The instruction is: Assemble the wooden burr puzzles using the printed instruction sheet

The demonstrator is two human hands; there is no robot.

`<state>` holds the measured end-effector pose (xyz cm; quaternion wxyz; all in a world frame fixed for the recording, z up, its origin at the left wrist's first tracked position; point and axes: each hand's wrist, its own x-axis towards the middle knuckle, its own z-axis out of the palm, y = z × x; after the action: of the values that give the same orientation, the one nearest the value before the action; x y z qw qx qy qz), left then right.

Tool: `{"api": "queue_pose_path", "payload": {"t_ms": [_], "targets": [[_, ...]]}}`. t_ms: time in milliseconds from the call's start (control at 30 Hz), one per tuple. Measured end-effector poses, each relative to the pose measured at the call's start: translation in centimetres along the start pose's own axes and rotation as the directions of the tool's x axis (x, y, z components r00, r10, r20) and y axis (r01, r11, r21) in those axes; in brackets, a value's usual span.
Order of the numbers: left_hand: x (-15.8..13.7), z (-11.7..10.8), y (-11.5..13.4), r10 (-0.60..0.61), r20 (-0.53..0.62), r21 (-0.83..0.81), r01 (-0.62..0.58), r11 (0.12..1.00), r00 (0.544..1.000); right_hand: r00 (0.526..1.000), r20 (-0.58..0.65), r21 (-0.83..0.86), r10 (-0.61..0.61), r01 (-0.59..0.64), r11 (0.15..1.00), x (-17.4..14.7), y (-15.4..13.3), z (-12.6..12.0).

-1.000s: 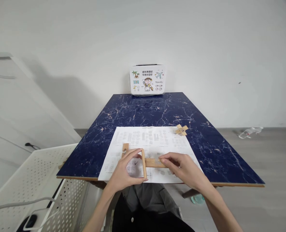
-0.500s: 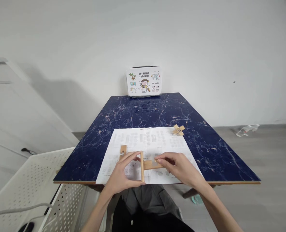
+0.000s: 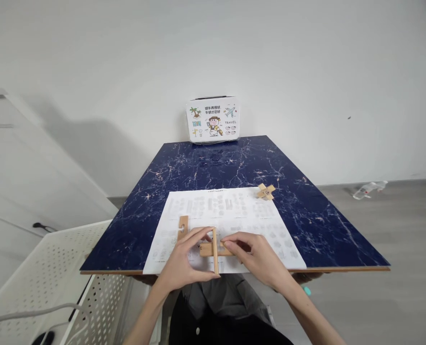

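Observation:
My left hand (image 3: 184,261) is closed on a narrow wooden puzzle piece (image 3: 215,254), gripping its two ends between thumb and fingers. A second, flat wooden puzzle piece (image 3: 206,249) is pinched in my right hand (image 3: 259,255). This flat piece crosses the first one, its end showing on the left side; how the two fit together at the crossing cannot be made out. Left of them, a notched wooden piece (image 3: 183,227) lies on a printed instruction sheet (image 3: 195,211), partly behind my left fingers. A cross-shaped wooden puzzle (image 3: 266,191) sits at the sheet's upper right corner.
The sheet lies at the near edge of a dark blue marbled table (image 3: 213,170). A white printed case (image 3: 213,120) stands at the far end against the wall. To the left is a white perforated cart (image 3: 101,287) with a cable. A clear plastic item (image 3: 369,190) lies on the floor at right.
My right hand has moved left with the flat piece, whose end now sticks out on the left of the narrow piece. My left hand has shifted slightly right.

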<state>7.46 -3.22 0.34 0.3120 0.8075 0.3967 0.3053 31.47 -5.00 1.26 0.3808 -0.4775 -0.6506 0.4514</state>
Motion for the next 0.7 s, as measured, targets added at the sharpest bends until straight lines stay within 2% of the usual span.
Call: {"api": "queue_pose_path", "payload": {"t_ms": [300,700], "targets": [[-0.26,0.04,-0.17,-0.006,-0.022,0.012,0.006,1.0,1.0,0.999,-0.019,-0.058,0.033,-0.034,0.998,-0.44,0.18,-0.37],[-0.33,0.01,-0.05,-0.016,0.018,-0.077,0.017,0.997,1.0,0.999,-0.03,-0.06,0.012,-0.014,0.998,-0.49,-0.11,0.06]]}}
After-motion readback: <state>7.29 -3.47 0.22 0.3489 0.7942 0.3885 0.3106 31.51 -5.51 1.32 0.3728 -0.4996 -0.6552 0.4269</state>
